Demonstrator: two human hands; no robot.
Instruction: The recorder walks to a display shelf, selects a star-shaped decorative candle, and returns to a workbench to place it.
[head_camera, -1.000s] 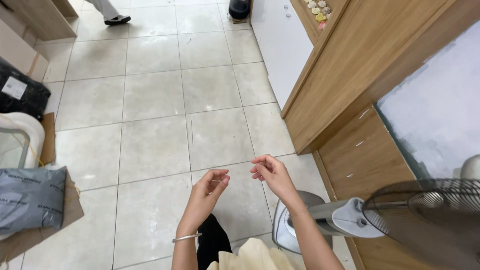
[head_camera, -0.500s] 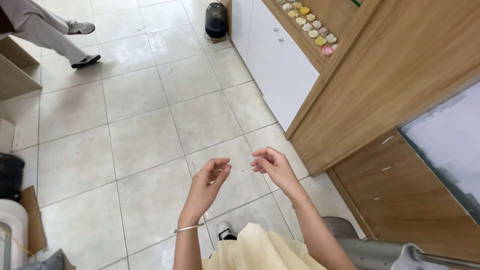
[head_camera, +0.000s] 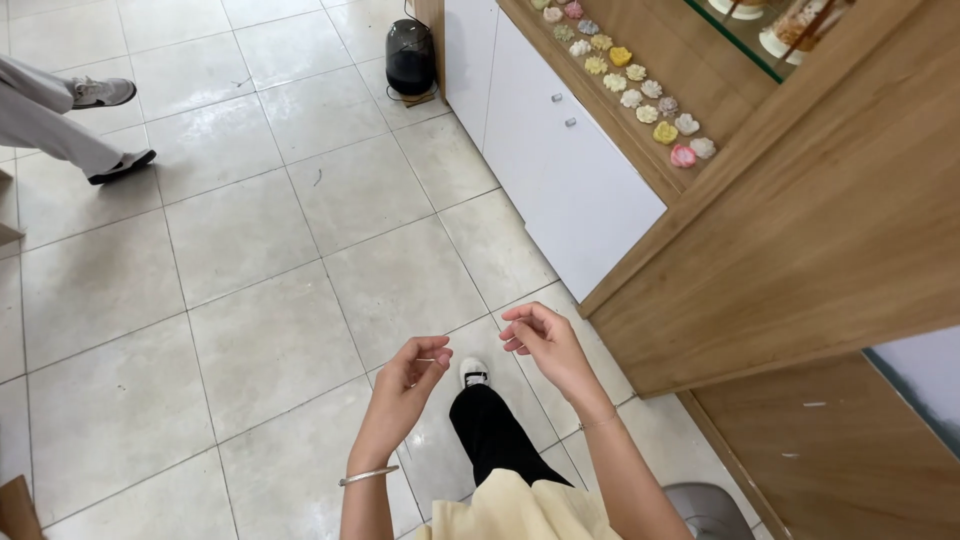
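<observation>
1. Something thin and pale is sitting between the two hands – looks like a thread or fine strip (head_camera: 428, 359) – and it's almost too small to make out against the tiles; what it's made of I can't tell.
2. The left hand (head_camera: 408, 378) is pinching that thread between thumb and forefinger, with the other fingers curling in, wrist tilting up, a slim silver bangle (head_camera: 368, 477) circling the forearm.
3. The right hand (head_camera: 543, 343) is hovering just beside it, fingers loosely curling toward the left – whether it's actually gripping the thread's other end is not clear.
4. Below the hands, a black trouser leg (head_camera: 497, 437) and a white shoe (head_camera: 474, 372) are stepping over glossy, pale square floor tiles (head_camera: 250, 230).
5. A smooth wooden counter (head_camera: 820, 230) with white cabinet doors (head_camera: 560, 170) is running along the right, holding rows of small flower-shaped pastel pieces (head_camera: 640, 95).
6. Another person's leg and sneakers (head_camera: 70, 120) are getting cut off at the left edge, and a rounded black object (head_camera: 410, 57) is standing by the cabinet.
</observation>
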